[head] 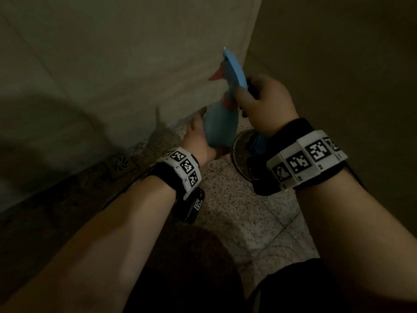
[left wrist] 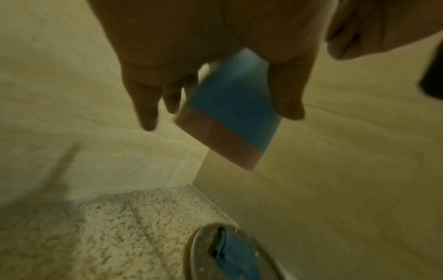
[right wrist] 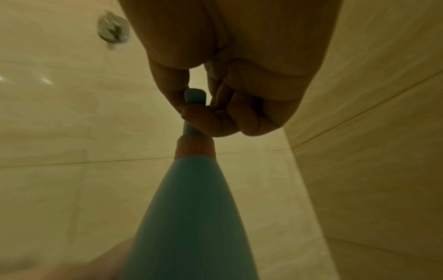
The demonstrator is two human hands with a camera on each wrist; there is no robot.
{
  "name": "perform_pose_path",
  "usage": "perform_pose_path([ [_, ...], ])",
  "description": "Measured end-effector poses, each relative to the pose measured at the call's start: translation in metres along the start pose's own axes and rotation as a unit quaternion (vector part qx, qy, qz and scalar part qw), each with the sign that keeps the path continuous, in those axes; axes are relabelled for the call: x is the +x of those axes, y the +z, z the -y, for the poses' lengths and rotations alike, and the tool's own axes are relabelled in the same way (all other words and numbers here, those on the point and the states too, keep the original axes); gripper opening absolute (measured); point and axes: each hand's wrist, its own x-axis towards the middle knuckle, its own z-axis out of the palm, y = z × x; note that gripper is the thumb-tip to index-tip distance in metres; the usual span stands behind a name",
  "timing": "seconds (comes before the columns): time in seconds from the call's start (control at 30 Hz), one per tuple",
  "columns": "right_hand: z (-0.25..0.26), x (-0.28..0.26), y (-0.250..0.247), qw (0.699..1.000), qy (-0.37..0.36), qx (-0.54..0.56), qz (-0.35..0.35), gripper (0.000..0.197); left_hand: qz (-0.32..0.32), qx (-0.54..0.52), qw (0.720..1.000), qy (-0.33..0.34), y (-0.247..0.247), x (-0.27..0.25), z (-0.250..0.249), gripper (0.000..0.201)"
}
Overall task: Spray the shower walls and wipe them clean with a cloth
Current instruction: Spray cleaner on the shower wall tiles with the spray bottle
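Dim shower corner: pale tiled walls (head: 126, 64) meet just ahead of me, over a speckled floor (head: 234, 213). A round metal basin (head: 242, 152) sits on that floor near the corner, with something blue in it that may be the cloth; I cannot tell for sure.

The blue spray bottle (head: 220, 129) is between my hands, close to the corner. Its long axis runs roughly upright, tilted a little, base down toward my left hand (head: 198, 141) and nozzle up, pointing toward the left-hand wall. The pink trigger (head: 216, 76) juts out on that same wall side.

My left hand's grip cups the lower body of the bottle: the left wrist view shows thumb on one side and fingers (left wrist: 146, 106) on the other, fairly straight, more steadying than squeezing. My right hand (head: 265, 102) is higher, clenched around the bottle's narrow neck just above the pink collar (right wrist: 194, 149); in the right wrist view my fingers curl tightly round it.

The right hand is nearer the trigger, so I judge spraying falls to it; no finger seems to rest on the trigger yet.
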Motion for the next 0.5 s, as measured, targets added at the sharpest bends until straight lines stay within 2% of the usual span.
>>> perform_pose_path([
  [0.07,0.004,-0.007,0.008,1.0,-0.004,0.01,0.003,0.029,-0.034,-0.009,0.999,0.012,-0.001,-0.004,0.006,0.104],
  [0.13,0.007,-0.015,0.014,1.0,-0.013,0.014,0.001,0.022,0.015,-0.108,0.994,0.015,-0.003,-0.005,0.009,0.085],
  [0.2,0.008,-0.022,0.019,0.999,-0.017,0.031,-0.001,0.018,0.036,-0.154,0.987,0.02,-0.006,-0.008,0.012,0.058],
  [0.23,0.009,-0.024,0.022,0.999,-0.019,0.039,0.001,0.019,0.031,-0.177,0.983,0.02,-0.005,-0.01,0.015,0.054],
  [0.27,0.009,-0.028,0.024,0.999,-0.025,0.042,0.007,0.021,0.009,-0.157,0.987,0.044,-0.009,-0.015,0.018,0.06],
  [0.3,0.009,-0.031,0.026,0.998,-0.034,0.042,0.015,0.022,0.002,-0.184,0.982,0.036,-0.006,-0.021,0.019,0.072],
  [0.37,0.006,-0.035,0.028,0.998,-0.048,0.04,0.031,0.026,0.015,-0.168,0.985,0.029,-0.004,-0.025,0.032,0.092],
  [0.43,0.002,-0.039,0.03,0.996,-0.069,0.027,0.045,0.043,0.056,-0.195,0.979,0.021,-0.008,-0.032,0.033,0.092],
  [0.5,-0.004,-0.04,0.031,0.995,-0.086,0.009,0.056,0.07,0.056,-0.182,0.981,0.026,-0.014,-0.032,0.032,0.088],
])
